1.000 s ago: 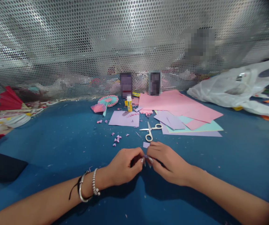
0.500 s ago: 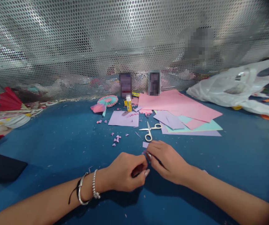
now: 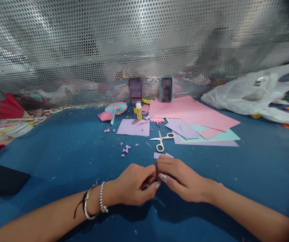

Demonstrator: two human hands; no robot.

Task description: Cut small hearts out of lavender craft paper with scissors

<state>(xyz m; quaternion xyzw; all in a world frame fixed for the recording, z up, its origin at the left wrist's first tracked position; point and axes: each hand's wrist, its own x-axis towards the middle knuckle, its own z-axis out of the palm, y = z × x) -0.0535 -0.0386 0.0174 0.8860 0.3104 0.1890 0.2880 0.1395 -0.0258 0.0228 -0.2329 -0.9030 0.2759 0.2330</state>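
My left hand (image 3: 140, 183), with bracelets at the wrist, is closed in a pinch. My right hand (image 3: 181, 178) meets it fingertip to fingertip, its fingers closed too. Between them is a small purple paper piece, almost wholly hidden by the fingers. Just beyond the right hand lie small purple paper strips (image 3: 158, 155). White-handled scissors (image 3: 160, 138) rest with their blades apart farther back. Several tiny folded purple paper pieces (image 3: 126, 148) are scattered to the left of the scissors.
A purple sheet (image 3: 131, 127) lies behind the pieces, near an upright glue stick (image 3: 139, 112) and a pink-and-blue paper fan (image 3: 116, 108). Pink sheets (image 3: 184, 107) spread right, near a white plastic bag (image 3: 245, 90). A dark flat object (image 3: 3, 178) sits left. Perforated metal (image 3: 84, 50) closes the back.
My hands have come closer together at the fingertips. The right hand has shifted slightly down, uncovering more purple strip, and the purple piece at its fingers is now mostly hidden.
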